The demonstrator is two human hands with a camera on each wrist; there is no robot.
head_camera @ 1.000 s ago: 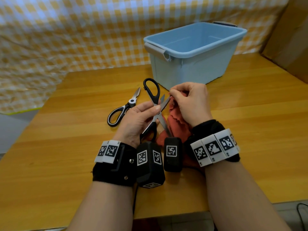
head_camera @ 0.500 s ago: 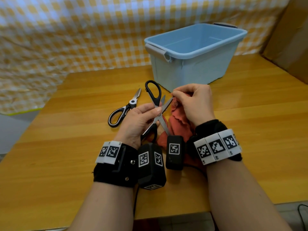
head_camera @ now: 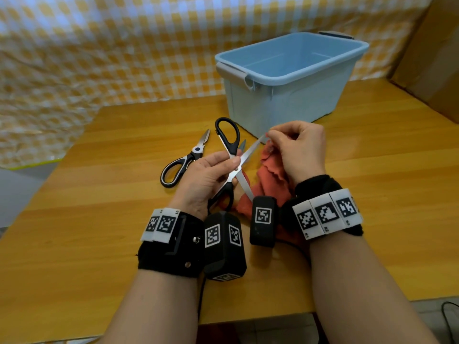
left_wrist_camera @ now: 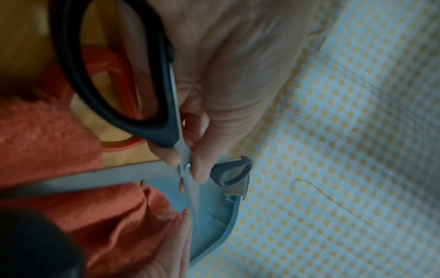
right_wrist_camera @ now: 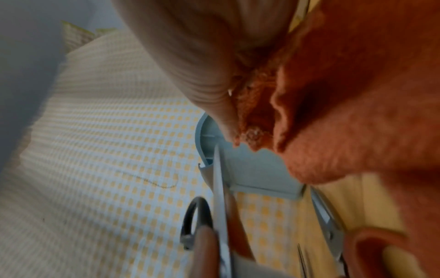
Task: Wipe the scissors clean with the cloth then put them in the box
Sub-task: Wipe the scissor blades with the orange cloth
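Black-handled scissors (head_camera: 249, 152) are spread in an X above the table. My left hand (head_camera: 232, 165) pinches them at the pivot, thumb on top; the left wrist view shows the thumb and a finger at the pivot screw (left_wrist_camera: 188, 167). My right hand (head_camera: 272, 140) pinches an orange-red cloth (head_camera: 270, 175) around the tip of the upper blade (right_wrist_camera: 220, 197). The cloth hangs down under the right palm to the table. The light blue box (head_camera: 285, 105) stands open just behind both hands, with nothing visible inside.
A second pair of scissors with black-and-white handles (head_camera: 183, 162) lies shut on the wooden table (head_camera: 99, 244), left of my hands. A red-handled pair (left_wrist_camera: 119, 79) lies partly hidden under the cloth. A cardboard box (head_camera: 437, 58) stands at the right, and a checked sheet (head_camera: 99, 45) hangs behind.
My right hand has slid the cloth outward along the blade from near the middle to its tip, baring more metal. The left hand keeps its hold at the pivot.
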